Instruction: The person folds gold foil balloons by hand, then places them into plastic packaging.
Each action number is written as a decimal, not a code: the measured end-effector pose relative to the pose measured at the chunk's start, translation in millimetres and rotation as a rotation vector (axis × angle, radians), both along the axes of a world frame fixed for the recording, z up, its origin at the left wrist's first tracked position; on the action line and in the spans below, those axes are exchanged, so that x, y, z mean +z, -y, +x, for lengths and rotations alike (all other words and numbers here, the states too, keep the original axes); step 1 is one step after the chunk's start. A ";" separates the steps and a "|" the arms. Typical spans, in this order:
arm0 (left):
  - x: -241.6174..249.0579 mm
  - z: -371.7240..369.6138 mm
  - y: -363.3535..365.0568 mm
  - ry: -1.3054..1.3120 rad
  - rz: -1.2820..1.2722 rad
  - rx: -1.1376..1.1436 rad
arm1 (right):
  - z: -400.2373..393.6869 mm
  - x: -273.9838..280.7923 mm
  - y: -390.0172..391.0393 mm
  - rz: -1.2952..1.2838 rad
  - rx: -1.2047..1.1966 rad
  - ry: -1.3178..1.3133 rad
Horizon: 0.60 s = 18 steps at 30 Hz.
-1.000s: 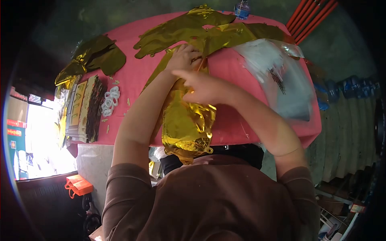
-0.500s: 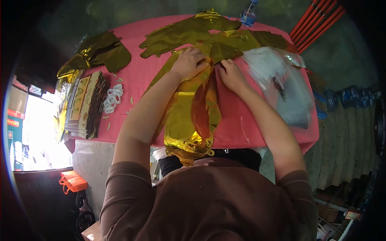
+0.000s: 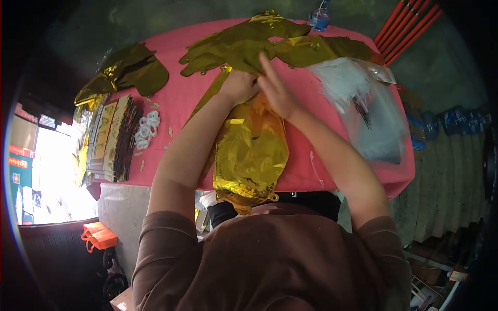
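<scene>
A flat gold foil balloon [image 3: 249, 150] hangs over the front edge of the pink-covered table [image 3: 311, 147], its crinkled lower end near my lap. My left hand [image 3: 240, 87] rests at its upper part with the fingers curled in, gripping the foil. Close beside it is my right hand [image 3: 277, 96], fingers stretched out and pointing away from me, the palm side over the foil's right edge. What lies under the two hands is hidden. Beyond them, more flat gold foil balloons [image 3: 228, 49] spread across the far side of the table.
At left lie another gold foil piece [image 3: 142, 72], a stack of printed packs [image 3: 111, 137] and white ribbon rings [image 3: 147, 129]. Clear plastic bags [image 3: 376, 129] with white straws [image 3: 340, 83] lie at right. A small bottle [image 3: 319, 18] stands at the back edge, near red poles [image 3: 407, 26].
My right hand has swung left toward my left hand, and its fingers have straightened. My left hand has curled tighter. The foil below them has flattened and widened.
</scene>
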<state>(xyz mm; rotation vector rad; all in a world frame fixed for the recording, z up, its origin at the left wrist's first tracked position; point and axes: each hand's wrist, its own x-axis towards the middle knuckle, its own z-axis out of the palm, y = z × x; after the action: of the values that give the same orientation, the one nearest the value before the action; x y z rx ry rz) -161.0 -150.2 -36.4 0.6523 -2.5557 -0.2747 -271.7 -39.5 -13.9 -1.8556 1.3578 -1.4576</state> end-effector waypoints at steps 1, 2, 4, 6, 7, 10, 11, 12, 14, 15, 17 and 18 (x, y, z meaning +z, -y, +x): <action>0.7 -0.7 -0.8 -0.154 -0.102 -0.088 | -8.1 3.1 -7.4 0.105 0.022 0.176; 0.8 0.3 -2.0 -0.152 -0.089 -0.081 | -21.8 0.1 -14.8 0.119 0.027 0.178; 8.6 0.9 -4.5 0.028 0.037 -0.030 | -51.3 -0.8 -25.5 0.273 -0.061 -0.309; 2.6 -0.4 -2.9 -0.077 -0.019 -0.041 | -55.8 -4.7 -43.6 0.336 -0.098 -0.533; 3.6 -0.4 -2.6 -0.032 0.028 -0.029 | -52.4 -4.6 -54.3 0.391 -0.137 -0.753; 5.7 1.0 -3.4 -0.007 0.049 -0.046 | -33.1 -1.6 -78.1 0.403 -0.136 -0.855; 6.3 1.9 -4.6 -0.032 0.011 -0.077 | -25.7 -3.4 -82.0 0.411 -0.135 -0.849; 7.0 2.8 -6.2 -0.027 0.015 -0.080 | -17.4 -4.9 -83.8 0.382 -0.131 -0.852; 9.9 2.9 -9.0 -0.006 0.020 -0.035 | -1.3 -7.3 -85.8 0.356 -0.136 -0.853; 9.2 2.3 -8.2 -0.004 0.020 -0.041 | 7.0 -8.4 -86.1 0.310 -0.107 -0.833; 6.8 1.9 -5.0 0.018 0.022 -0.033 | 22.6 -6.9 -85.2 0.273 -0.051 -0.794; 7.3 1.4 -5.8 0.021 0.022 -0.035 | 28.6 -5.3 -85.3 0.274 -0.052 -0.791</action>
<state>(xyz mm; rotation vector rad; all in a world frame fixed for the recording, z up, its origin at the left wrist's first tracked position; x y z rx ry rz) -159.5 -144.3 -29.1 0.6226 -2.5895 -0.3101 -243.1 45.7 -19.2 -2.3056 1.8328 -0.4868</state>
